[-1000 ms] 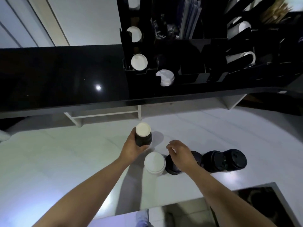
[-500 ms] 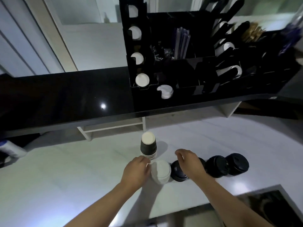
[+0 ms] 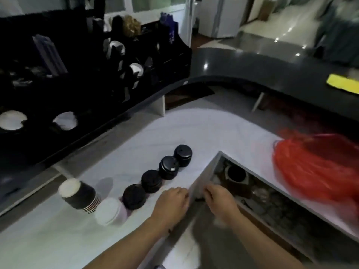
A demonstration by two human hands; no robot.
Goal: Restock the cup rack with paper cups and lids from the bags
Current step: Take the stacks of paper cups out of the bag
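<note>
Stock awaiting racking, on the white counter: one cup stack (image 3: pixel 78 195) at 9 o'clock of the hands, one white lid stack (image 3: pixel 109 211) beside it, four black lid stacks (image 3: pixel 150 180) running toward 12 o'clock. The rack (image 3: pixel 81 74), at 10 o'clock, appears part-filled; a red bag (image 3: pixel 314 171) lies at 3 o'clock. Left hand (image 3: pixel 171 204) rests curled and empty at the counter corner; right hand (image 3: pixel 220 200) has fingers bent at the drawer (image 3: pixel 252 189) edge, grip unclear.
</note>
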